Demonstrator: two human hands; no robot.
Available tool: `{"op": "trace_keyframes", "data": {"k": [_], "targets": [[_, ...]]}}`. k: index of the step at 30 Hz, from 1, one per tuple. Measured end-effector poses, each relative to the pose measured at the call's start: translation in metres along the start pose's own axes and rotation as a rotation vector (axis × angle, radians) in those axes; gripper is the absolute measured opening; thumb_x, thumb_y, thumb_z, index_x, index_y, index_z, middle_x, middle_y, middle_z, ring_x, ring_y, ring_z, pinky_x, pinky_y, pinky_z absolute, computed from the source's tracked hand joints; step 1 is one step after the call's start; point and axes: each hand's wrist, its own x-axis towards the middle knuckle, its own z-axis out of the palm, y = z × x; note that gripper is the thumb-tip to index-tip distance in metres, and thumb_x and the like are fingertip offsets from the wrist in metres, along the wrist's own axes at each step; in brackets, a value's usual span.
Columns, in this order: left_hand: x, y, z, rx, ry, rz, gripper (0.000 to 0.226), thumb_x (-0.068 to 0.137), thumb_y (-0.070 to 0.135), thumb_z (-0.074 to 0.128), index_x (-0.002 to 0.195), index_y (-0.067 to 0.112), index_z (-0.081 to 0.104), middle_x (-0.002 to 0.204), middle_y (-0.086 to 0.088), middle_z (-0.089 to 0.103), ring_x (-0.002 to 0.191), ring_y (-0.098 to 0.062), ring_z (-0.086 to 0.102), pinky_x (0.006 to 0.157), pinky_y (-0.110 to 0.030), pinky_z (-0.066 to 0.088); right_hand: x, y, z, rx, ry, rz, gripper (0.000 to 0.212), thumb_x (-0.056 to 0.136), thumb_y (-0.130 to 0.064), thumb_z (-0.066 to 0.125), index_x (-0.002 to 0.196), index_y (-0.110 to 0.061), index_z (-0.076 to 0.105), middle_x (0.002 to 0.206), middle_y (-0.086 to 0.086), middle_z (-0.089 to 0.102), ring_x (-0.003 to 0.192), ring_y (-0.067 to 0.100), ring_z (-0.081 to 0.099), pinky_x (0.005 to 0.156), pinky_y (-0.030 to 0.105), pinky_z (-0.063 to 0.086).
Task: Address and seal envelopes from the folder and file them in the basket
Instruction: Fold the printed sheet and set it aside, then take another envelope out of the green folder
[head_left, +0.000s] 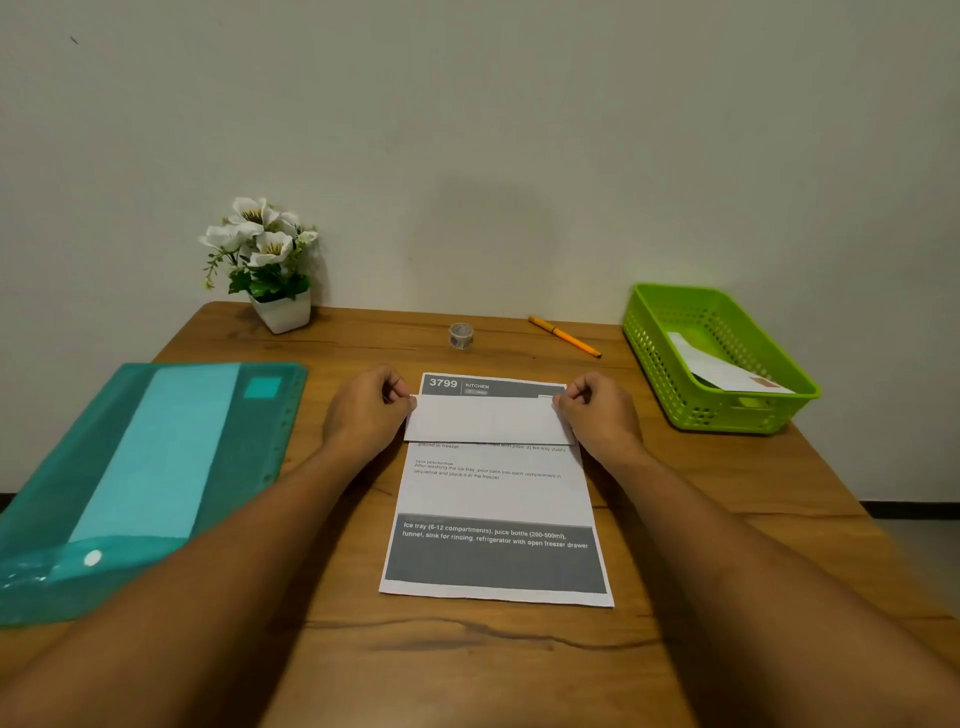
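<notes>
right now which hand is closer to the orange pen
Right. The right hand pinches the right end of the envelope, just short of the orange pen; the left hand pinches its left end, farther away.

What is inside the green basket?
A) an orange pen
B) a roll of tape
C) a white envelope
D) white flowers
C: a white envelope lies inside the green basket, while the orange pen lies outside it on the table.
</notes>
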Motion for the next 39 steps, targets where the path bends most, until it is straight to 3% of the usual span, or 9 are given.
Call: {"op": "trace_keyframes", "data": {"k": [5, 13, 18, 24, 29, 32, 35, 37, 39], "targets": [[-0.007, -0.005, -0.038, -0.049, 0.02, 0.027, 0.014, 0.092, 0.017, 0.074, 0.087, 0.026, 0.063, 0.087, 0.005, 0.068, 0.085, -0.015, 0.065, 0.075, -0.036, 0.058, -0.012, -0.031, 0.008, 0.05, -0.07, -0.117, 0.014, 0.092, -0.015, 0.073, 0.08, -0.017, 0.065, 0.079, 0.001, 0.069, 0.069, 0.014, 0.058, 0.063, 0.034, 0.048], [-0.036, -0.044, -0.134, 0.011, 0.204, 0.022, 0.017, 0.086, 0.022, 0.081, 0.079, 0.026, 0.065, 0.077, 0.007, 0.067, 0.073, -0.013, 0.063, 0.064, -0.034, 0.052, -0.066, -0.123, 0.072, 0.111, -0.314, -0.368, 0.015, 0.093, -0.019, 0.076, 0.084, -0.019, 0.065, 0.084, -0.002, 0.068, 0.077, 0.015, 0.064, 0.072, 0.04, 0.057], [-0.072, -0.088, -0.188, 0.086, 0.281, -0.078, 0.016, 0.085, 0.024, 0.081, 0.078, 0.023, 0.066, 0.075, 0.008, 0.069, 0.071, -0.014, 0.065, 0.07, -0.038, 0.055, -0.116, -0.173, 0.124, 0.058, -0.495, -0.505, 0.013, 0.095, -0.023, 0.074, 0.087, -0.024, 0.064, 0.088, -0.007, 0.068, 0.082, 0.011, 0.066, 0.077, 0.04, 0.061], [-0.111, -0.13, -0.23, 0.182, 0.068, -0.219, 0.008, 0.092, 0.029, 0.075, 0.088, 0.024, 0.069, 0.086, 0.005, 0.07, 0.084, -0.015, 0.066, 0.079, -0.037, 0.057, -0.17, -0.212, 0.173, -0.022, -0.67, -0.751, 0.01, 0.092, -0.028, 0.074, 0.088, -0.026, 0.065, 0.087, -0.011, 0.068, 0.081, 0.008, 0.064, 0.077, 0.042, 0.058], [-0.122, -0.14, -0.238, 0.304, -0.172, -0.269, 0.04, 0.098, 0.047, 0.063, 0.07, 0.019, 0.067, 0.065, 0.002, 0.059, 0.061, -0.013, 0.052, 0.058, -0.025, 0.037, -0.185, -0.221, 0.191, -0.158, -0.796, -0.78, 0.005, 0.094, -0.032, 0.072, 0.094, -0.027, 0.071, 0.093, -0.012, 0.07, 0.089, 0.01, 0.065, 0.084, 0.042, 0.058], [-0.125, -0.148, -0.247, 0.188, -0.296, -0.255, 0.038, 0.089, 0.052, 0.07, 0.073, 0.018, 0.067, 0.09, -0.003, 0.071, 0.088, -0.019, 0.066, 0.072, -0.025, 0.047, -0.18, -0.221, 0.191, -0.164, -0.868, -0.755, 0.016, 0.09, -0.04, 0.078, 0.098, -0.028, 0.07, 0.096, -0.01, 0.069, 0.091, 0.01, 0.065, 0.085, 0.04, 0.059], [-0.134, -0.154, -0.251, 0.267, -0.419, -0.196, 0.026, 0.08, 0.045, 0.084, 0.102, 0.04, 0.072, 0.133, 0.015, 0.058, 0.123, -0.009, 0.052, 0.103, -0.032, 0.045, -0.178, -0.219, 0.186, -0.22, -0.932, -0.811, 0.044, 0.081, -0.059, 0.08, 0.111, -0.03, 0.066, 0.106, -0.007, 0.062, 0.097, 0.014, 0.059, 0.083, 0.037, 0.055], [-0.142, -0.16, -0.246, 0.348, -0.423, -0.143, 0.046, 0.084, 0.038, 0.082, 0.126, 0.047, 0.064, 0.139, 0.024, 0.043, 0.129, -0.004, 0.041, 0.112, -0.034, 0.04, -0.183, -0.219, 0.182, -0.314, -0.945, -0.873, 0.059, 0.078, -0.067, 0.078, 0.123, -0.033, 0.06, 0.115, -0.006, 0.054, 0.105, 0.015, 0.051, 0.087, 0.038, 0.052], [-0.149, -0.163, -0.242, 0.348, -0.332, -0.086, 0.043, 0.089, 0.038, 0.077, 0.128, 0.048, 0.064, 0.141, 0.026, 0.042, 0.132, -0.003, 0.037, 0.114, -0.037, 0.039, -0.188, -0.219, 0.18, -0.393, -0.902, -0.941, 0.067, 0.078, -0.069, 0.076, 0.13, -0.032, 0.055, 0.12, -0.004, 0.05, 0.11, 0.017, 0.047, 0.089, 0.04, 0.05]]}}
